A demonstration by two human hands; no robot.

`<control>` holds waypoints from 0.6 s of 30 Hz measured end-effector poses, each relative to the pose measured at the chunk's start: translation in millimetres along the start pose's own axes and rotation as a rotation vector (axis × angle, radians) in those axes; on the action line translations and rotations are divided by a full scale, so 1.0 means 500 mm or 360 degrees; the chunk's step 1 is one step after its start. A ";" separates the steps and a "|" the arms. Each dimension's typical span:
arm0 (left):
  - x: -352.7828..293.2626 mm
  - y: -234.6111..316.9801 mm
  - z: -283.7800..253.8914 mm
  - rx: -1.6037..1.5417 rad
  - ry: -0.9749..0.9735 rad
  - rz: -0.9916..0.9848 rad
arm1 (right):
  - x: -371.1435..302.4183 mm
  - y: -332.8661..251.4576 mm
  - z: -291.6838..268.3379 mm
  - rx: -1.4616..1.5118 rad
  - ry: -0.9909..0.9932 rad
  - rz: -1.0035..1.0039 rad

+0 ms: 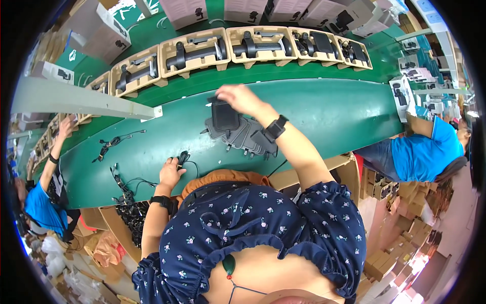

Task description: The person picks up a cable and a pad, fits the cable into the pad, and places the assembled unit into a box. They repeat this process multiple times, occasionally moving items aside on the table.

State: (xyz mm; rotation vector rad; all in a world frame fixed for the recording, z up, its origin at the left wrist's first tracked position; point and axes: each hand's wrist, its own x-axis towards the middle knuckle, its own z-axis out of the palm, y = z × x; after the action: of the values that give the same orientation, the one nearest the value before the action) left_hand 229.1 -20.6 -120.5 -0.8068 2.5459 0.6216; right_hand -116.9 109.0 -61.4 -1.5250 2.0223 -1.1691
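Both of my hands are over the green worktop (329,109). My right hand (240,99) reaches forward, its fingers bent at the far edge of a black rectangular panel (225,116); the thumb is hidden, so I cannot tell whether the grip is closed. That panel lies on top of a fanned pile of flat dark-grey pieces (250,137), near the middle of the worktop. My left hand (171,175), close to the near edge, pinches a small black cable bundle (183,160) between thumb and fingers. Left of it lie a tangle of black cables (121,186) and, farther off, another loose cable (107,145). Below the near edge, an open carton (112,219) holds more black cables. Beyond the pile runs a row of tan trays (200,67) with black parts inside, and pale printed boxes (185,11) stand behind them. One person in blue (425,149) is at my right, another (44,206) at my left.
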 end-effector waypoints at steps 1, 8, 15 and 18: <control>-0.004 0.000 0.001 -0.0028 0.0047 0.0007 | 0.010 0.004 -0.033 -0.0041 0.0213 0.0020; -0.005 0.002 0.004 -0.0042 0.0033 -0.0005 | 0.045 0.071 -0.313 -0.0839 0.0980 0.0235; -0.011 0.010 -0.031 -0.0264 0.0092 -0.0079 | 0.093 0.181 -0.379 -0.1007 0.0914 0.0060; -0.008 0.001 -0.037 -0.0718 0.0161 -0.0159 | 0.118 0.194 -0.397 -0.1046 0.0791 0.0239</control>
State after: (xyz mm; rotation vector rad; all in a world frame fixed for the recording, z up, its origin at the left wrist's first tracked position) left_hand 227.4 -28.1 -103.3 -1.1302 2.4647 1.1716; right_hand -336.2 142.4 -6.5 -1.3829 3.0213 -0.9299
